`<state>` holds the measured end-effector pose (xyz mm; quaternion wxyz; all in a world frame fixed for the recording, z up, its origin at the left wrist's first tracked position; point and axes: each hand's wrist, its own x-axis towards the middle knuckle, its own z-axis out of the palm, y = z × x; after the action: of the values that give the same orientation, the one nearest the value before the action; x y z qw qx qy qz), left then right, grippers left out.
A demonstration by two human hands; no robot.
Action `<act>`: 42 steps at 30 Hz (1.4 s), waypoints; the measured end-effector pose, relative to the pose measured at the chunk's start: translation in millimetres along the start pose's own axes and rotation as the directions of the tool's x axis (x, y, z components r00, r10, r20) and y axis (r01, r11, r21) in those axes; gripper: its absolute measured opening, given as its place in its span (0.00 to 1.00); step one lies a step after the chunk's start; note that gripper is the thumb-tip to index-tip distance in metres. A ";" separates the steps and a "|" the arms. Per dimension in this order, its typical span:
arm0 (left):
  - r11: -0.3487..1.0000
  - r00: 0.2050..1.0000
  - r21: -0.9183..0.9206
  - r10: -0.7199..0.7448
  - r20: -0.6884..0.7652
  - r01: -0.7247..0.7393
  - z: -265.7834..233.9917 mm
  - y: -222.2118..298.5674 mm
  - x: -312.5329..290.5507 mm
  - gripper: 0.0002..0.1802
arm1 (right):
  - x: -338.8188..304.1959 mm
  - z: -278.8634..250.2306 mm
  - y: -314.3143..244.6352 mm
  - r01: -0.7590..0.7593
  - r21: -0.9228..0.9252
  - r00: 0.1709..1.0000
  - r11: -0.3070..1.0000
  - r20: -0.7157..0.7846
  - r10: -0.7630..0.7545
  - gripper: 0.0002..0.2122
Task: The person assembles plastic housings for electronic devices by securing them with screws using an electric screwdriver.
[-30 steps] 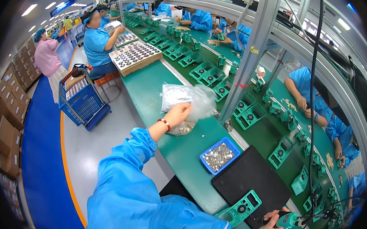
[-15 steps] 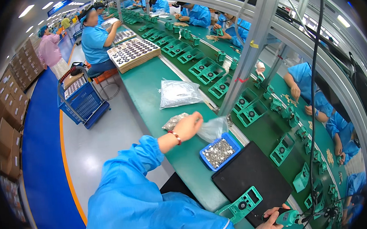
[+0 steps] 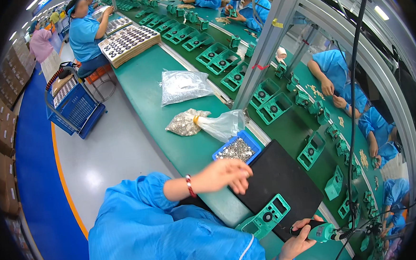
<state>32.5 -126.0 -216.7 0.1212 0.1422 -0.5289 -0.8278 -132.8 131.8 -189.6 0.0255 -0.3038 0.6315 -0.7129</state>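
Observation:
My left hand (image 3: 223,176), a red-and-white bracelet at its wrist, hovers over the near edge of a black mat (image 3: 287,173). Its fingers are slightly smeared, loosely bent and apart, with nothing visible in them. Just beyond it stands a blue tray (image 3: 253,141) of small metal screws, partly covered by the hand. At the lower right my right hand (image 3: 298,239) is closed around a green-and-black electric screwdriver (image 3: 321,231) with a cord. Between the hands a green plastic housing (image 3: 265,217) with a round black part lies partly on the mat, its near end beside my sleeve.
A tied clear bag of small parts (image 3: 184,123) and a sealed clear bag (image 3: 184,86) lie farther up the green bench. Green housings (image 3: 311,151) line the conveyor at right, past a metal post (image 3: 265,55). Co-workers sit across and far left. A black cable (image 3: 354,73) hangs at right.
My left hand has come back from the tied bag, past the screw tray, to the mat's edge. The view has shifted slightly. My right hand still holds the screwdriver.

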 end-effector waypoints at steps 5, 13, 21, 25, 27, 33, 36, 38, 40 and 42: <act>0.993 0.971 0.109 -0.068 0.228 0.044 51.8 -47.4 5.1 0.14 | -1.1 7.9 -2.4 0.057 0.010 0.995 0.998 0.085 -0.058 0.20; 0.918 0.862 -0.042 -0.354 0.363 0.395 83.2 -86.4 13.8 0.17 | 0.8 17.4 -16.5 0.007 0.017 0.999 1.000 -0.040 -0.007 0.31; 0.881 0.884 -0.300 -0.228 0.409 0.366 91.9 -88.5 8.3 0.19 | 0.6 21.3 -17.2 0.005 0.067 0.999 0.998 0.047 -0.008 0.28; 0.935 0.889 0.018 -0.343 0.303 0.354 107.0 -79.6 11.3 0.13 | -4.7 7.1 -16.0 -0.074 0.163 0.997 0.984 0.045 0.068 0.27; 0.943 0.918 0.192 -0.314 0.242 0.271 108.3 -74.0 10.1 0.12 | -0.7 -0.8 -17.0 -0.139 0.099 0.982 0.985 0.141 0.124 0.22; 0.897 0.856 0.220 -0.434 0.280 0.383 122.8 -81.2 18.1 0.14 | -1.6 -28.0 -25.9 -0.177 0.202 0.975 0.963 0.172 0.143 0.19; 0.936 0.879 0.196 -0.344 0.331 0.292 134.5 -93.1 26.7 0.11 | 3.3 -45.4 -37.3 -0.146 0.134 0.981 0.980 0.148 0.126 0.18; 0.941 0.899 0.231 -0.312 0.308 0.248 143.1 -93.7 30.8 0.09 | 4.5 -49.2 -41.4 -0.188 0.171 0.975 0.967 0.154 0.162 0.17; 0.945 0.939 0.261 -0.260 0.225 0.199 153.6 -89.3 25.5 0.06 | 4.0 -46.4 -33.1 -0.097 0.178 0.987 0.979 0.144 0.071 0.16; 0.909 0.945 0.413 -0.184 0.270 0.058 138.7 -100.9 27.6 0.08 | 4.6 -45.0 -34.8 -0.082 0.193 0.984 0.978 0.172 0.049 0.17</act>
<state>-48.6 22.4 -256.0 -0.0452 0.0682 -0.6891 -0.7201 -145.4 176.6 -156.7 0.1318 -0.3371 0.5623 -0.7435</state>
